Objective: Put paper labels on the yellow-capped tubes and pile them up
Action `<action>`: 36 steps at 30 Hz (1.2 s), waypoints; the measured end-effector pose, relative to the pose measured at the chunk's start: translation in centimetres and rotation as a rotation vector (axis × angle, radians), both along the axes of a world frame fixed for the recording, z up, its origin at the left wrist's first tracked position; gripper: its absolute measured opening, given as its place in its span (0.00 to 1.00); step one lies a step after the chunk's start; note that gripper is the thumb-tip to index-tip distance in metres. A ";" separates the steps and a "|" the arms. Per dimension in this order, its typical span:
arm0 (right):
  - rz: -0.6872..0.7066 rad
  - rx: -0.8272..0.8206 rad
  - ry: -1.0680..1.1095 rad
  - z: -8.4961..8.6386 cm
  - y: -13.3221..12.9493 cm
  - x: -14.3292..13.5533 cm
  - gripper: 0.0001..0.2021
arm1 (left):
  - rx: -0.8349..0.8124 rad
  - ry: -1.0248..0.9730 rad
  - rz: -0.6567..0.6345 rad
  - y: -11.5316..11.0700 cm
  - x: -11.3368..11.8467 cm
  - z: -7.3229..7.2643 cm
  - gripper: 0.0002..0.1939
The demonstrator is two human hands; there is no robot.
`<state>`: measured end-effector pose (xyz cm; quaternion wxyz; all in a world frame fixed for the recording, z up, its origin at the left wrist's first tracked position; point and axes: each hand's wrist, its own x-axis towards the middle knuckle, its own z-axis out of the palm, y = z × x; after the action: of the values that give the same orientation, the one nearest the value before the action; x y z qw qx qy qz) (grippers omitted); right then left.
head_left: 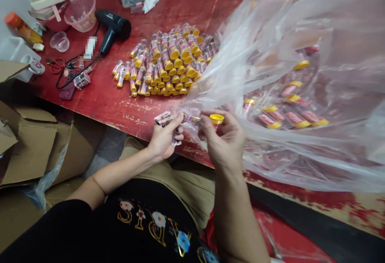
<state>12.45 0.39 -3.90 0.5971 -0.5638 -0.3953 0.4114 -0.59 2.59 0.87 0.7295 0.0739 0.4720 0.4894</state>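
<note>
My left hand (167,136) is closed around several small printed wrappers (163,118) at the table's front edge. Between my two hands is a clear tube (192,117) with something printed inside, its near end at my left thumb. The fingers of my right hand (224,138) are bent round the tube's other end, and a yellow cap (217,117) sits among them. Just beyond, many clear tubes with yellow caps (165,60) lie piled on the red table (105,98). Close to my right hand spreads a large clear plastic bag (270,82) with capped tubes inside.
At the back left are a dark hair dryer (112,28), a pink basket (81,13), red-handled scissors (55,66), a mug (33,65) and an orange-capped bottle (23,28). Open cardboard boxes (33,146) stand left of the table, below its edge.
</note>
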 end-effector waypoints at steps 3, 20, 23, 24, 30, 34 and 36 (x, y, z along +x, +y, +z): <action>-0.057 0.097 0.094 0.4 -0.9 0.7 0.18 | -0.033 -0.056 0.016 0.5 -0.4 0.8 0.22; -0.496 0.441 -0.099 -0.5 -4.6 -2.1 0.16 | -0.062 -0.069 -0.226 -0.7 -0.7 1.1 0.24; -0.327 0.405 -0.250 -0.1 -5.9 -1.7 0.10 | -0.042 -0.014 -0.220 -0.6 -0.8 1.2 0.25; -0.281 0.398 -0.300 0.1 -6.2 -1.6 0.07 | -0.034 -0.007 -0.225 -0.5 -0.9 1.2 0.25; -0.215 0.428 -0.333 0.4 -6.4 -1.3 0.10 | -0.010 -0.011 -0.303 -0.2 -1.6 1.3 0.24; -0.201 0.458 -0.491 0.3 -6.3 -1.0 0.18 | 0.034 0.052 -0.302 -0.8 -1.8 1.1 0.28; -0.219 0.454 -0.575 0.3 -6.3 -1.0 0.21 | 0.086 0.094 -0.274 -1.2 -1.8 0.9 0.31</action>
<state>11.46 -5.90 -3.59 0.6121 -0.5485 -0.5650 0.0721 -2.35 1.40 1.77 0.7628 0.1915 0.4696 0.4011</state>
